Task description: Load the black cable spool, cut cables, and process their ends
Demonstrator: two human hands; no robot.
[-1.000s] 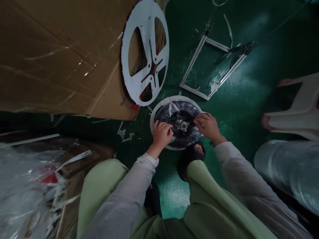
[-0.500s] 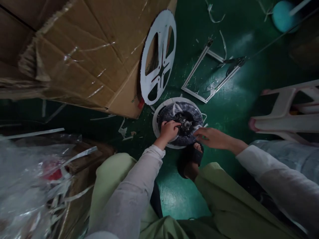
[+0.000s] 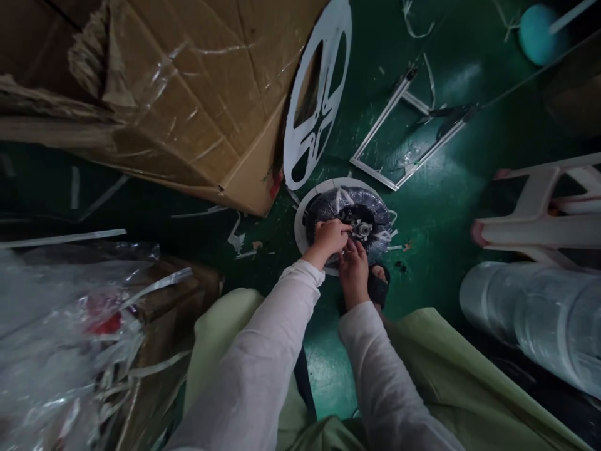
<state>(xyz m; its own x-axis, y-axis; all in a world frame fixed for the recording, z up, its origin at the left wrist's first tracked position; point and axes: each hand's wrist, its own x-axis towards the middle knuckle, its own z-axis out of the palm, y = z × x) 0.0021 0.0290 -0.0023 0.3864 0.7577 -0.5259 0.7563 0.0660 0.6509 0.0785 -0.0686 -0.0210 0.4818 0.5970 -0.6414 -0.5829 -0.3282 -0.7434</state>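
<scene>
- Closest to the camera: pale green trousers (image 3: 469, 369) and 2 light grey sleeves (image 3: 263, 344) stretching forward between the knees.
- Just ahead, the right hand (image 3: 354, 270) is at the near side of the reel (image 3: 375, 210). Its fingers are bent and point away from the body, tips just short of the metal hub (image 3: 363, 230). Can't tell if they're pinching anything.
- The left hand (image 3: 329, 238) sits right beside it, a bit farther out, over the reel's left part. The index finger sticks out toward the hub and the others curl under, so I can't tell if they've got hold of something.
- So the reel lies flat on the green floor (image 3: 432, 263), beneath and beyond both sets of fingers, hub just past the tips. It's a dark coil in shiny wrap with a white flange (image 3: 301, 219) showing around it.
- A foot in a black sandal (image 3: 378, 285) is just right of the right hand.
- Off to the sides: crumpled clear plastic (image 3: 47, 338) on the left, a big clear jug (image 3: 530, 313) and a white stool (image 3: 535, 233) on the right.
- Farther out, a white cutout disc (image 3: 323, 81) stands tilted against a cardboard box (image 3: 206, 100), with a metal frame (image 3: 373, 175) on the floor to its right.
- Way back at top right: a round turquoise thing (image 3: 539, 34), blurry.
</scene>
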